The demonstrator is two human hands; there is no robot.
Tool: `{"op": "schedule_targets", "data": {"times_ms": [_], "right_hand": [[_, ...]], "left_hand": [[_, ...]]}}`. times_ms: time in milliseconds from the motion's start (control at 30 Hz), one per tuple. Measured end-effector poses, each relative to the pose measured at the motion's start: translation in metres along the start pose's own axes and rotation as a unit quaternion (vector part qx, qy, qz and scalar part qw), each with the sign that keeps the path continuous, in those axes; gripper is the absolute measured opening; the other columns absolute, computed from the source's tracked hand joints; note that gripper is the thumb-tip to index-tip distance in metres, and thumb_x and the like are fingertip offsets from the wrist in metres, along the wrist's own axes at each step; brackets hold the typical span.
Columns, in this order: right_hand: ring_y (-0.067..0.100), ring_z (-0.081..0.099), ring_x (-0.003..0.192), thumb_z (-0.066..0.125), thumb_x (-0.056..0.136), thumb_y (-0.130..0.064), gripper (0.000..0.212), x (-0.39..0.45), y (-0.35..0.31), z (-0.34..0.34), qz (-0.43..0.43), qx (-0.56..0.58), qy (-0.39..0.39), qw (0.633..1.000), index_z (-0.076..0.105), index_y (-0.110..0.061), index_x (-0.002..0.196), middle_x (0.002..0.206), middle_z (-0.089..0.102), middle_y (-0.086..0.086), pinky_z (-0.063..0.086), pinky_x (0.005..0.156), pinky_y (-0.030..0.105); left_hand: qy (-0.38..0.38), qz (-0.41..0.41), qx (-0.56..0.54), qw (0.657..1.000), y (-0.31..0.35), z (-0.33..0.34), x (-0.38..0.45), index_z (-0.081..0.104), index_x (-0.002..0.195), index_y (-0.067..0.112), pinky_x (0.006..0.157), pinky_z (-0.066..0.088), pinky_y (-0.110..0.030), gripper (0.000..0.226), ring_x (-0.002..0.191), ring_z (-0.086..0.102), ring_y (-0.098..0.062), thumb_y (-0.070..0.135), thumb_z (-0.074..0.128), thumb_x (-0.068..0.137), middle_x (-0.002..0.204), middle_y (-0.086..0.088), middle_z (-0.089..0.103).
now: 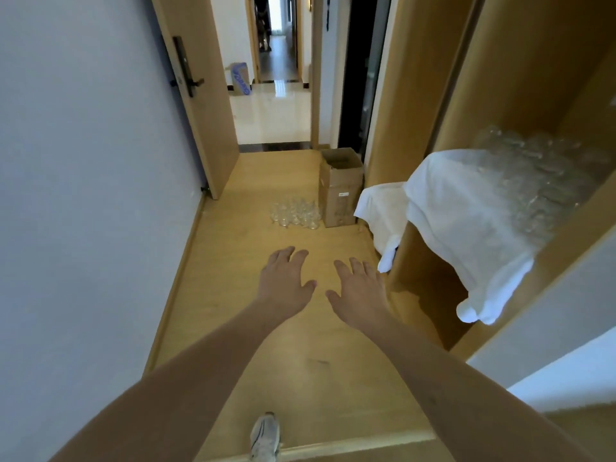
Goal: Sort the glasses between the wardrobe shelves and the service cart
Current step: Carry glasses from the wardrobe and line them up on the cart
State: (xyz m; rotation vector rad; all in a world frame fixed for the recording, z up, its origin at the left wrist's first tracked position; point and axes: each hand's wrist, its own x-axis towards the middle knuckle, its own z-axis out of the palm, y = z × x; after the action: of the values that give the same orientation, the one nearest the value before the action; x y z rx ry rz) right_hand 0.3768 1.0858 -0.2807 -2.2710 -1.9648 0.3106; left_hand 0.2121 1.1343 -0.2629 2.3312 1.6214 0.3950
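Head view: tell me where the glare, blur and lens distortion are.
Head view: glare on the glossy hallway floor past the doorway; the glasses on the wardrobe shelf are smeared and soft at the right edge; wide-angle distortion leans the door and wardrobe frame; both open hands, left hand, right hand, look sharp.

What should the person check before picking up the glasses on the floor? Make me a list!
1. Left hand free: ok, fingers spread, holding nothing.
2. Right hand free: ok, fingers spread, holding nothing.
3. Floor glasses reachable: not ok, they stand well ahead of both hands, beside the cardboard box.
4. Path clear: ok, bare wooden floor lies between hands and glasses.
5. Room on the wardrobe shelf: cannot tell; a white cloth and many glasses already cover it.
6. Service cart ready: cannot tell, none is in view.
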Motion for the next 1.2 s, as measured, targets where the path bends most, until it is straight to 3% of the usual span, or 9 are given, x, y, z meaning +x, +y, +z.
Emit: {"op": "schedule_targets", "data": {"times_ms": [433,667,833,1000,1200], "right_hand": [[0.032,0.019,0.153,0.05,0.098,-0.053,0.067,0.161,0.013,-0.04,0.2,-0.002,0.067,0.977,0.026,-0.028,0.155,0.163,0.027,0.005,0.021,0.122,0.054],[0.028,0.027,0.146,0.052,0.095,-0.051,0.06,0.194,0.031,-0.057,0.287,0.025,0.081,0.954,0.035,-0.029,0.148,0.156,0.035,0.002,0.025,0.12,0.05],[0.032,0.028,0.145,0.048,0.101,-0.044,0.057,0.213,0.063,-0.076,0.329,0.015,0.1,0.939,0.032,-0.024,0.151,0.156,0.034,0.008,0.024,0.117,0.045],[0.033,0.019,0.15,0.046,0.101,-0.048,0.063,0.232,0.118,-0.087,0.372,0.013,0.121,0.92,0.027,-0.025,0.157,0.164,0.023,0.008,0.017,0.122,0.047],[0.031,0.023,0.149,0.049,0.1,-0.052,0.066,0.277,0.195,-0.113,0.422,0.01,0.161,0.892,0.027,-0.025,0.156,0.163,0.026,0.007,0.021,0.12,0.047]], "left_hand": [[-0.067,0.171,-0.03,0.983,-0.006,-0.001,0.22,0.038,0.151,0.022,0.113,0.034,-0.041,0.069,0.146,0.026,-0.027,0.043,0.065,0.092,0.157,-0.006,0.036],[-0.098,0.25,-0.034,0.963,0.016,0.013,0.292,0.04,0.151,0.021,0.112,0.034,-0.039,0.07,0.143,0.031,-0.028,0.042,0.067,0.09,0.156,-0.007,0.036],[-0.109,0.295,-0.052,0.948,0.059,0.037,0.335,0.039,0.152,0.02,0.116,0.03,-0.04,0.069,0.146,0.029,-0.029,0.041,0.065,0.092,0.159,-0.009,0.035],[-0.111,0.366,-0.052,0.923,0.116,0.053,0.374,0.037,0.152,0.022,0.114,0.033,-0.043,0.067,0.148,0.024,-0.028,0.043,0.063,0.094,0.16,-0.008,0.033],[-0.112,0.428,-0.048,0.896,0.191,0.06,0.441,0.035,0.153,0.022,0.119,0.031,-0.043,0.067,0.15,0.022,-0.028,0.044,0.061,0.096,0.162,-0.007,0.029]]}}
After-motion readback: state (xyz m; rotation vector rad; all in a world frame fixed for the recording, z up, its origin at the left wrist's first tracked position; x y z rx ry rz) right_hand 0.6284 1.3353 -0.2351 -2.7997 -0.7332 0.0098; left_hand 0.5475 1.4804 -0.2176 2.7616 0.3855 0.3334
